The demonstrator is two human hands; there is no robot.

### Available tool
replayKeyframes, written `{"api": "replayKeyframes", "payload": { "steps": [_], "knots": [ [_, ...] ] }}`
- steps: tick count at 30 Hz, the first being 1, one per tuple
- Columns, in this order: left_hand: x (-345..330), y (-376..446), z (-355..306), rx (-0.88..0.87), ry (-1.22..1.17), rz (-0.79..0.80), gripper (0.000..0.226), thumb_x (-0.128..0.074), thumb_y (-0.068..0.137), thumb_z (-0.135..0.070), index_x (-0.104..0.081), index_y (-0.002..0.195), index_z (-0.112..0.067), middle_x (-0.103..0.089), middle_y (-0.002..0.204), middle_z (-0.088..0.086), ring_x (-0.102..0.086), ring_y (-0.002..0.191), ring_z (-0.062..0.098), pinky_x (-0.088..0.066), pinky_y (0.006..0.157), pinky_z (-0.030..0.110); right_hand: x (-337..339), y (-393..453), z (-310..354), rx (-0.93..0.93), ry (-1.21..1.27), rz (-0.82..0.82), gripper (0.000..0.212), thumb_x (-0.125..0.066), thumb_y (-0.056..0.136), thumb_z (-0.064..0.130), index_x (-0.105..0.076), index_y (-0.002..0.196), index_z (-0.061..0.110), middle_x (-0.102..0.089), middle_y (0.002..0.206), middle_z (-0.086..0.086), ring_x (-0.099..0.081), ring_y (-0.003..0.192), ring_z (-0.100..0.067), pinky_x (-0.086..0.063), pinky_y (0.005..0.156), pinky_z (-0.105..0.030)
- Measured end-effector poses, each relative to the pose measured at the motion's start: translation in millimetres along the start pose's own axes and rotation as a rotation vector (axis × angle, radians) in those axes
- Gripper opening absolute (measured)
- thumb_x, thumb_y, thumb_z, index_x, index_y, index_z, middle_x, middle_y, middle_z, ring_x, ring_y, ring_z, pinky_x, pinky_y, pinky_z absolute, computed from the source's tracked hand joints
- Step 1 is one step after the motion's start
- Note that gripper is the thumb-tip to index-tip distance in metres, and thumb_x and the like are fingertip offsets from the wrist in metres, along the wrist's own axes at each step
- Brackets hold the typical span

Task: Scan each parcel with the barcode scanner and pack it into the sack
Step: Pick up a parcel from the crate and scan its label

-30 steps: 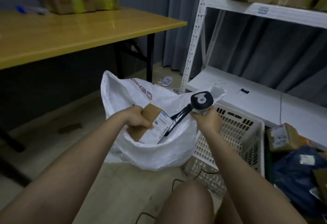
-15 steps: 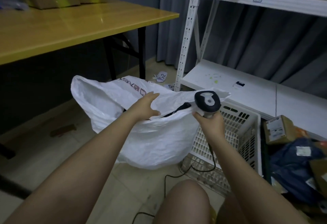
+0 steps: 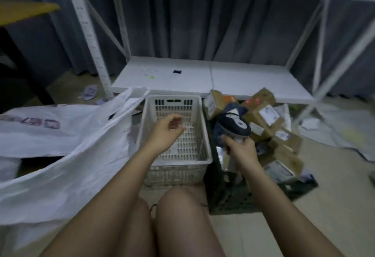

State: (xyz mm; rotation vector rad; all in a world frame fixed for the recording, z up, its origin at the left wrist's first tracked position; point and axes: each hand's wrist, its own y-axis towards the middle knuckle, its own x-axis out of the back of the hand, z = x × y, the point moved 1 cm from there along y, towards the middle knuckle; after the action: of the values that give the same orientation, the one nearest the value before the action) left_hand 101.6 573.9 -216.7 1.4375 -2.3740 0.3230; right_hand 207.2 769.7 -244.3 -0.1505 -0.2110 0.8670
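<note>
A big white sack (image 3: pixel 67 155) lies open on the floor at my left. My left hand (image 3: pixel 167 132) hovers over the white basket (image 3: pixel 200 151), fingers loosely curled and holding nothing. My right hand (image 3: pixel 241 150) grips the handle of the barcode scanner (image 3: pixel 235 125), whose dark head sits above my fist. Behind the scanner, a dark crate (image 3: pixel 229 202) holds a heap of cardboard parcels (image 3: pixel 265 114) with white labels.
A white metal shelf rack (image 3: pixel 203 76) stands ahead with a low shelf board. A yellow table corner (image 3: pixel 24 11) shows at upper left. Paper scraps (image 3: pixel 90 93) lie on the floor near the rack leg. My knees are at the bottom centre.
The parcel went into the sack and my left hand let go of the sack's rim. My view swung right to the basket and parcel crate. My right hand kept the scanner.
</note>
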Motion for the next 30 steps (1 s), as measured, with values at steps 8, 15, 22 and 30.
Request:
{"api": "replayKeyframes", "payload": {
  "steps": [8, 15, 22, 30],
  "knots": [
    [-187, 58, -23, 0.15, -0.01, 0.342, 0.046, -0.06, 0.095, -0.03, -0.048, 0.136, -0.015, -0.053, 0.132, 0.003, -0.054, 0.115, 0.018, -0.044, 0.09, 0.027, 139, 21, -67, -0.063, 0.106, -0.4, 0.032, -0.073, 0.085, 0.015, -0.061, 0.114, 0.009, -0.067, 0.094, -0.01, -0.063, 0.084, -0.024, -0.051, 0.071, -0.035],
    [-310, 63, -6, 0.253, -0.027, 0.488, 0.049, -0.057, 0.096, -0.035, -0.046, 0.139, -0.013, -0.051, 0.137, 0.004, -0.05, 0.123, 0.02, -0.039, 0.092, 0.025, 204, 53, -111, -0.144, 0.21, -0.757, 0.02, -0.073, 0.085, 0.02, -0.066, 0.1, 0.01, -0.067, 0.093, -0.004, -0.064, 0.082, -0.016, -0.046, 0.069, -0.025],
    [-348, 66, 6, 0.223, -0.057, 0.518, 0.045, -0.051, 0.097, -0.033, -0.041, 0.142, -0.028, -0.052, 0.134, 0.0, -0.052, 0.116, 0.018, -0.045, 0.095, 0.034, 194, 85, -139, -0.298, 0.153, -0.689, 0.035, -0.072, 0.084, 0.021, -0.063, 0.115, 0.006, -0.068, 0.106, -0.01, -0.065, 0.097, -0.026, -0.051, 0.082, -0.032],
    [-280, 60, 25, 0.077, -0.019, 0.149, 0.043, -0.068, 0.084, -0.045, -0.059, 0.122, -0.029, -0.048, 0.114, -0.003, -0.056, 0.098, 0.01, -0.048, 0.085, 0.023, 161, 61, -130, -0.203, 0.276, -0.52, 0.049, -0.077, 0.08, 0.034, -0.059, 0.122, 0.015, -0.065, 0.121, -0.006, -0.062, 0.11, -0.022, -0.049, 0.1, -0.045]
  ]
}}
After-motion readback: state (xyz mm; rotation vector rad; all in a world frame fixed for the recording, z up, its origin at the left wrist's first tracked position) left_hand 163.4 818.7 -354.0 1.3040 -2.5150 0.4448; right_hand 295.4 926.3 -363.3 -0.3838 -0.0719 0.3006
